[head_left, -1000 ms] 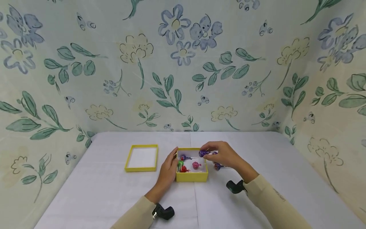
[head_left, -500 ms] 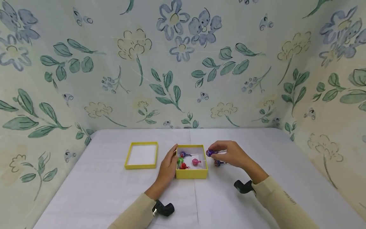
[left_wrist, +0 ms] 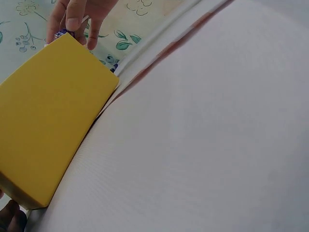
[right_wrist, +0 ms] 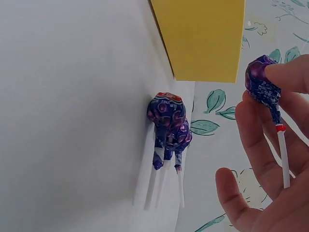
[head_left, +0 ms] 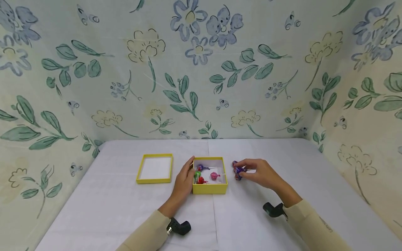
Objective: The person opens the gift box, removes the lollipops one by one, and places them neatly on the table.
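My right hand [head_left: 263,174] pinches a purple-wrapped lollipop [right_wrist: 263,82] by its head between thumb and fingers, its white stick pointing down in the right wrist view. Other purple lollipops [right_wrist: 166,113] lie bunched on the table below it, to the right of the yellow box [head_left: 209,189]. My left hand [head_left: 182,184] rests against the box's left side. Inside the box are a purple lollipop [head_left: 201,167], a pink lollipop [head_left: 215,176], a red one [head_left: 201,180] and a green one [head_left: 197,173]. Only some fingertips of the left hand show in the left wrist view.
A yellow-rimmed box lid [head_left: 154,181] lies left of the box, its white inside facing up. A white cloth [head_left: 103,209] covers the table, with a seam line running toward the front. Behind stands a floral fabric backdrop [head_left: 201,87].
My right hand has moved from over the box's right edge, out to the right and down to the purple lollipops, carrying the pinched lollipop. The left hand stays at the box.
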`<state>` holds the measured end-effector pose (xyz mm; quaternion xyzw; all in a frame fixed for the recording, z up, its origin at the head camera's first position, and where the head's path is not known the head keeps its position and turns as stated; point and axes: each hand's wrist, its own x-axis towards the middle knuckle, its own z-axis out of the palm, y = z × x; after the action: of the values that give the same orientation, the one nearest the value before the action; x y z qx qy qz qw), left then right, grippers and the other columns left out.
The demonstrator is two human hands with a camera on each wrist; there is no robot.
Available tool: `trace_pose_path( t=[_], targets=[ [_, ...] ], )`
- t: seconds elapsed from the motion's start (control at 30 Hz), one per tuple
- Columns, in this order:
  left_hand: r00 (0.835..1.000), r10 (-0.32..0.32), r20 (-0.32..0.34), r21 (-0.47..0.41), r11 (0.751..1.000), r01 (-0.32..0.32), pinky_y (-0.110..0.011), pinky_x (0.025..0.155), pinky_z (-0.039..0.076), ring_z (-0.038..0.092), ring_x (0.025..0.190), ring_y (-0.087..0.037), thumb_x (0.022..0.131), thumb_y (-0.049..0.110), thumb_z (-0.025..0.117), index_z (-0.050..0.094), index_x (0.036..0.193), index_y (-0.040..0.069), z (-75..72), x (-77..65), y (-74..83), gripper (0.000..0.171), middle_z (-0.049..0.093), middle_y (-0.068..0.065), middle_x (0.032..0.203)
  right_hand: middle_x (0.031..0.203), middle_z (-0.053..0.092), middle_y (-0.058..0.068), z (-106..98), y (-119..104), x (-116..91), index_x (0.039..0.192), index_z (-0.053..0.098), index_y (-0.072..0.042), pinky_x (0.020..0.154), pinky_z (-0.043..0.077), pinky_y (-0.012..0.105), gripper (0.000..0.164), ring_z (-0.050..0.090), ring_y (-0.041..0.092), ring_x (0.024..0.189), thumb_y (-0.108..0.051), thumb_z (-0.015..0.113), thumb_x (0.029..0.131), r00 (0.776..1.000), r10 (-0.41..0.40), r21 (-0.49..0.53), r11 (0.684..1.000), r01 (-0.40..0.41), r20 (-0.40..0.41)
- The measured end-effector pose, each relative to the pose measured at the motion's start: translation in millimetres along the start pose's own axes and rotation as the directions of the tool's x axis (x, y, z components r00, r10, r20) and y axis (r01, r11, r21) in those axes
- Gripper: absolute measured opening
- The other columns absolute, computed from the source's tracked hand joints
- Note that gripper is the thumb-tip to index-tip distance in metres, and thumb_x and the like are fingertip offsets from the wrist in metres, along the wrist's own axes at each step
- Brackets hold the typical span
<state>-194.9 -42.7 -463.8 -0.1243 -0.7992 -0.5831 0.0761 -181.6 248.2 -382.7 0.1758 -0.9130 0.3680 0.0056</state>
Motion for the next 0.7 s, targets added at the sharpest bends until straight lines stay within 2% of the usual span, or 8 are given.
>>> trace_pose_path(
  t=[0.17,0.23,0.4,0.6,0.7],
  targets=[
    [1.0,-0.008,0.002,0.001,1.0,0.008,-0.038,0.114,0.028,0.033,0.139,-0.015,0.104,0.019,0.037,0.032,0.151,0.023,-0.1,-0.2,1.3,0.048,0.034,0.007,0.153,0.105,0.069,-0.004,2.6,7.0,-3.8,0.11,0.073,-0.019,0.092,0.049,0.055,0.026,0.063,0.02,0.1,-0.014,0.072,0.085,1.0,-0.015,-0.041,0.999,0.015,0.0],
    [1.0,-0.007,0.0,0.003,1.0,0.007,-0.038,0.114,0.028,0.033,0.139,-0.015,0.104,0.019,0.037,0.032,0.151,0.023,-0.1,0.1,2.0,0.048,0.034,0.007,0.153,0.102,0.07,-0.005,2.3,8.5,-4.9,0.108,0.073,-0.017,0.09,0.049,0.056,0.025,0.063,0.018,0.095,-0.012,0.072,0.084,0.999,-0.032,-0.061,0.998,0.032,-0.001],
    [1.0,0.0,-0.004,0.005,1.0,0.0,-0.037,0.114,0.028,0.032,0.14,-0.013,0.104,0.02,0.037,0.033,0.151,0.026,-0.3,1.8,1.9,0.048,0.034,0.008,0.153,0.1,0.068,-0.007,2.1,12.9,-5.5,0.105,0.072,-0.017,0.086,0.05,0.052,0.024,0.061,0.014,0.09,-0.012,0.073,0.082,1.0,-0.017,-0.109,0.994,0.018,0.005],
    [1.0,0.007,-0.003,0.004,1.0,-0.007,-0.036,0.114,0.029,0.034,0.139,-0.014,0.104,0.02,0.036,0.032,0.151,0.027,-0.3,2.1,-0.2,0.048,0.034,0.007,0.153,0.097,0.067,-0.009,5.6,19.5,-6.6,0.101,0.071,-0.02,0.077,0.051,0.04,0.022,0.059,0.013,0.087,-0.01,0.073,0.081,0.999,-0.012,-0.111,0.994,0.015,0.035],
    [1.0,0.001,-0.004,0.009,1.0,-0.001,-0.035,0.114,0.029,0.035,0.138,-0.014,0.104,0.021,0.036,0.032,0.15,0.031,-0.1,2.6,-0.5,0.048,0.034,0.008,0.152,0.096,0.066,-0.007,8.0,20.4,-6.4,0.098,0.07,-0.019,0.075,0.051,0.036,0.022,0.059,0.014,0.084,-0.008,0.074,0.079,0.999,-0.009,-0.109,0.994,0.014,0.043]
  ],
)
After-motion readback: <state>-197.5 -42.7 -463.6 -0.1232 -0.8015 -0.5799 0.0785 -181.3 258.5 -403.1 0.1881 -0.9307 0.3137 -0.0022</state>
